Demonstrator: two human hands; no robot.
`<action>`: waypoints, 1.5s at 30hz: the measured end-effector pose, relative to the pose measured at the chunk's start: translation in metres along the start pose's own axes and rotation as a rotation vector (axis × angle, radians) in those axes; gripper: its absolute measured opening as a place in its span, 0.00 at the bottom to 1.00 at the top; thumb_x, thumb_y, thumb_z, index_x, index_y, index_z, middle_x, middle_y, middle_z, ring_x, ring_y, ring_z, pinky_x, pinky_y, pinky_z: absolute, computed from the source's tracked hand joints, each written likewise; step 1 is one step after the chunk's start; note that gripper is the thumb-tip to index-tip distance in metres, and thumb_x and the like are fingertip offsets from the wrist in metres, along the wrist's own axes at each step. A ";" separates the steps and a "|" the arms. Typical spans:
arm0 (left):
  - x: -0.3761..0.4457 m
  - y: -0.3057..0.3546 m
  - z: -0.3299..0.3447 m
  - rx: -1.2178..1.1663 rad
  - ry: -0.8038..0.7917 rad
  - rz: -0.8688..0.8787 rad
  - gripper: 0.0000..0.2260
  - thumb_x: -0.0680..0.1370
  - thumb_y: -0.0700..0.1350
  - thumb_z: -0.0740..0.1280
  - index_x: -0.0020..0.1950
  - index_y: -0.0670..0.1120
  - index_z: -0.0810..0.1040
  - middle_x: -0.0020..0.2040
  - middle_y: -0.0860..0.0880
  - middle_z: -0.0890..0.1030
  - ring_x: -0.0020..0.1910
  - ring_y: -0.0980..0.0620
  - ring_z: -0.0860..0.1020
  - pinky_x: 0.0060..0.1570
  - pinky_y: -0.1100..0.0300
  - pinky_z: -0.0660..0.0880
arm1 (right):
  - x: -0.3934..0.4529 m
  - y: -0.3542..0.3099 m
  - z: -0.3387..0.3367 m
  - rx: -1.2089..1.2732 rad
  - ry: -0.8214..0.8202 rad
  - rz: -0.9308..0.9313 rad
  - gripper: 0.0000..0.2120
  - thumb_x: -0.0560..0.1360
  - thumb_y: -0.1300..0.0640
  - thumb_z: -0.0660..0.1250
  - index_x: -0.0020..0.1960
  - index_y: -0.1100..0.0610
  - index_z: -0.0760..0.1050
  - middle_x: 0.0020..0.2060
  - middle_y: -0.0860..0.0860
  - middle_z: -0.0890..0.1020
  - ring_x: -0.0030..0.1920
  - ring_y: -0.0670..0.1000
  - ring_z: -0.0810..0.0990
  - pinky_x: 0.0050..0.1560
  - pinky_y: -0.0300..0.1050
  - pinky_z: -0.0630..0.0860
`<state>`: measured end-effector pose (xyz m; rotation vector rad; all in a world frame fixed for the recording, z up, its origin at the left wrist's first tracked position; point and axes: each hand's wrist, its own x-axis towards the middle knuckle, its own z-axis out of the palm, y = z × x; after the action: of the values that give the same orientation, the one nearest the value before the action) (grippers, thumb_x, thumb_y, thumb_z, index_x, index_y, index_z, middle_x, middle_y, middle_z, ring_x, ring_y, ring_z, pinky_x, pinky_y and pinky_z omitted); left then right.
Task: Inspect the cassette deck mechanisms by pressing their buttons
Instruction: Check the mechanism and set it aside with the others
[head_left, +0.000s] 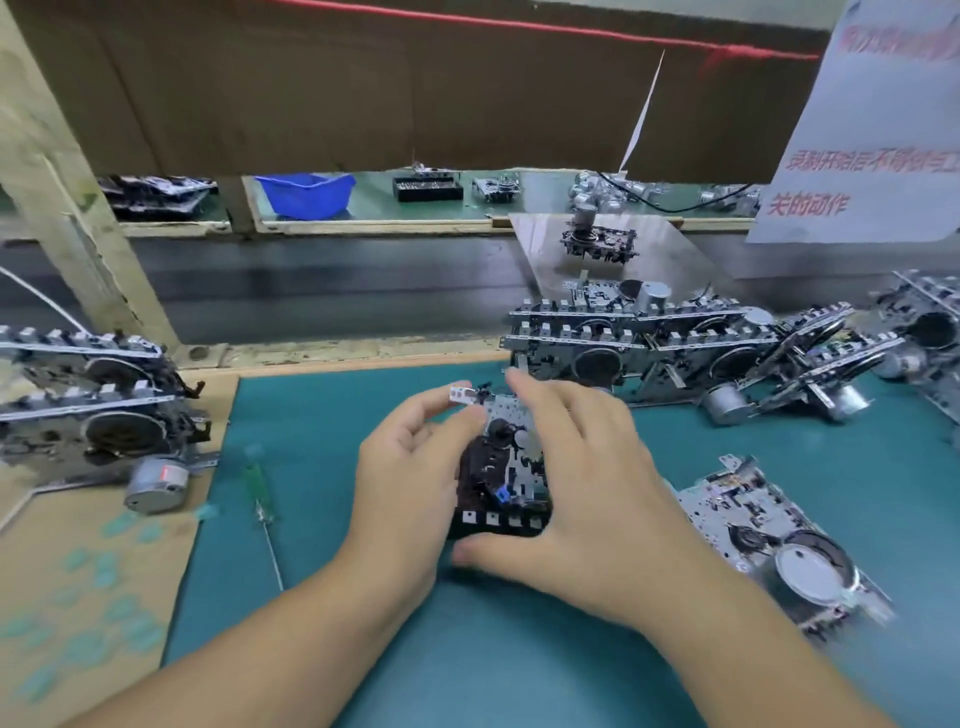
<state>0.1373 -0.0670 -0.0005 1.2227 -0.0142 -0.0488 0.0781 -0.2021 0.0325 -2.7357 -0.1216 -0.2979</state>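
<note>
At the far left edge of the bench, a stack of cassette deck mechanisms (98, 400) is sitting on a brown cardboard sheet (78, 571), with a round silver motor (156, 486) sticking out at its near corner. Just right of it, on the teal work mat (311, 597), a green-handled screwdriver (262, 499) is lying with its thin shaft pointing toward the near edge.

At the middle of the mat, a person is holding the cassette deck mechanism (506, 467) between both hands, its row of black buttons (498, 519) facing the near side. The left hand (410, 483) is gripping the unit's left side, its fingers curled up toward a small white tab at the far left corner. The right hand (582, 478) is clasping the unit from the right, with the fingers reaching over the far edge and the thumb lying along the near edge below the buttons; motion blur makes it impossible to tell whether a button is being pushed.

Right of the hands, another mechanism (779, 540) is lying flat on the mat with its silver flywheel up. Beyond it, a long heap of mechanisms (675, 343) is stretching across the far right of the bench. Farther back, a blue plastic bin (306, 193) is resting on a green shelf, and a paper notice with red characters (862, 156) is hanging at far right.
</note>
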 end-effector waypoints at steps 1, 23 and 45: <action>0.000 0.000 -0.001 -0.005 0.000 -0.010 0.05 0.78 0.40 0.72 0.49 0.48 0.86 0.42 0.46 0.86 0.40 0.50 0.83 0.42 0.52 0.82 | 0.002 -0.002 0.004 -0.021 -0.010 -0.016 0.59 0.57 0.21 0.67 0.80 0.42 0.49 0.69 0.43 0.62 0.72 0.47 0.58 0.75 0.46 0.57; -0.006 0.002 -0.008 0.152 0.074 0.178 0.12 0.73 0.56 0.73 0.36 0.52 0.77 0.34 0.51 0.76 0.35 0.51 0.73 0.40 0.48 0.74 | 0.002 -0.019 0.021 -0.037 0.088 -0.048 0.39 0.59 0.26 0.66 0.65 0.43 0.66 0.62 0.35 0.71 0.77 0.44 0.60 0.74 0.72 0.39; -0.009 0.006 -0.006 0.491 -0.059 0.340 0.27 0.77 0.67 0.52 0.33 0.53 0.81 0.43 0.51 0.78 0.46 0.60 0.77 0.46 0.72 0.67 | 0.012 0.029 0.017 0.231 -0.056 -0.034 0.60 0.59 0.34 0.79 0.79 0.38 0.46 0.74 0.35 0.59 0.74 0.36 0.54 0.70 0.33 0.56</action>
<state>0.1289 -0.0590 0.0035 1.6932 -0.2996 0.2280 0.0964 -0.2220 0.0096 -2.5158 -0.2052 -0.2026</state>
